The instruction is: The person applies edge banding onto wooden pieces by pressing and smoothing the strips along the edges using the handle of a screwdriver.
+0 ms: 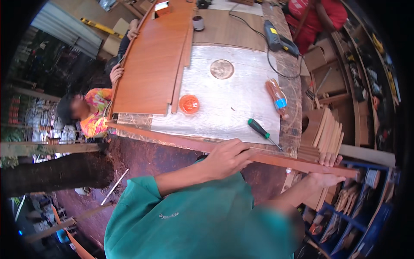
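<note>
A long reddish-brown wooden strip (289, 163) runs along the near edge of the workbench, from its left corner out past its right corner. Around the middle of the strip, my left hand (226, 159) is closed, its fingers bent over the upper edge. My right hand (324, 178) grips the strip close to its right end, fingertips over the far side and palm on the near side. On the bench just beyond lie a green-handled screwdriver (258, 128) and an orange tub (189, 104). A large orange-brown wood panel (146, 64) covers the bench's left part.
A co-worker's hand (116, 74) rests on the panel's left edge; another person in red (336, 17) is at the far right. A plastic bottle (276, 97), a corded power tool (276, 38) and a round disc (222, 69) lie on the bench. Blue shelving (353, 222) stands at right.
</note>
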### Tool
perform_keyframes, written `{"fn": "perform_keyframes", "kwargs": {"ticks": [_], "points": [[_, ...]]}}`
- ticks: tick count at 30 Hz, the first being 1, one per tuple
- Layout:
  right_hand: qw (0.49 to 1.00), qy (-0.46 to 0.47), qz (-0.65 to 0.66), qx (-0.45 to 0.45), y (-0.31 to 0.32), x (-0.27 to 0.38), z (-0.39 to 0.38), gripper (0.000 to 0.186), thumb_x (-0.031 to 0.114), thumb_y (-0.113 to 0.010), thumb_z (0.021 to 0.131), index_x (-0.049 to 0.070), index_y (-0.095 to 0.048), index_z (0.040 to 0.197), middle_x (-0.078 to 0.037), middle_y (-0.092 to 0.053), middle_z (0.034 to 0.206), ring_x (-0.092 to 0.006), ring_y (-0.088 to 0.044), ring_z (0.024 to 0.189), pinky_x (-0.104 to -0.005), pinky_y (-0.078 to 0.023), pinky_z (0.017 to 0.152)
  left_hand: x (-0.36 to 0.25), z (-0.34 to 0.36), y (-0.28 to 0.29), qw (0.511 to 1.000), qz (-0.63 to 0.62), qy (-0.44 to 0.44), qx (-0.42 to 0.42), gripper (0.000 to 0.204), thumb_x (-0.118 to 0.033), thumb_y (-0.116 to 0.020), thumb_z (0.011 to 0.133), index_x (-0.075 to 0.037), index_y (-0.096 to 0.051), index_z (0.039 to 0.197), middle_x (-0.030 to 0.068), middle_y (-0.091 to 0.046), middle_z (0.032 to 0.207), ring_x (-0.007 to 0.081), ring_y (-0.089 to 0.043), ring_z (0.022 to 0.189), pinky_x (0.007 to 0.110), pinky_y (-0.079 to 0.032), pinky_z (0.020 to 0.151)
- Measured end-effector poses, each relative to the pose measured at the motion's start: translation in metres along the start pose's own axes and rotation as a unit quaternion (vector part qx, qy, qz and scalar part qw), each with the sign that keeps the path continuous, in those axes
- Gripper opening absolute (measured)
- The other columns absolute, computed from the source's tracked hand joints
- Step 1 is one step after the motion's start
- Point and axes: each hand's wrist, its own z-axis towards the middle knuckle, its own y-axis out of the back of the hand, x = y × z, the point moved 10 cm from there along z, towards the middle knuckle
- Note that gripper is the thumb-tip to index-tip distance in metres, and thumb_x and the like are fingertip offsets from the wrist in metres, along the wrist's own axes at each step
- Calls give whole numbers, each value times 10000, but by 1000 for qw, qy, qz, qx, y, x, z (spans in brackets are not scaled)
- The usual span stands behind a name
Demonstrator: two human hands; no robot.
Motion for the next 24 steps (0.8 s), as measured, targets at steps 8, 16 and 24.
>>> {"fn": "perform_keyframes", "kwargs": {"ticks": [8,16,24], "points": [[983,83,-132,-96,82,60,36,861,692,-236,901,-67,-600,1082,-91,-470,703,-219,-417,580,-378,-371,515,96,-120,58,986,114,121,-22,393,-127,-715,787,-27,-640,1159,144,-680,1042,313,-664,955,409,-552,821],[920,118,-296,-230,92,52,51,357,346,-449,1000,59,-552,814,-104,-586,702,-216,-488,533,-357,-460,533,153,-180,102,974,140,175,-13,301,-87,-691,768,-24,-620,1055,120,-617,1006,309,-600,974,414,-494,849],[877,250,-410,23,-38,41,14,285,280,-616,925,65,-555,1101,-122,-669,951,-270,-661,833,-443,-560,758,76,-126,131,988,70,98,-93,260,-74,-673,787,-29,-588,1028,133,-587,971,328,-577,905,407,-470,745]]}}
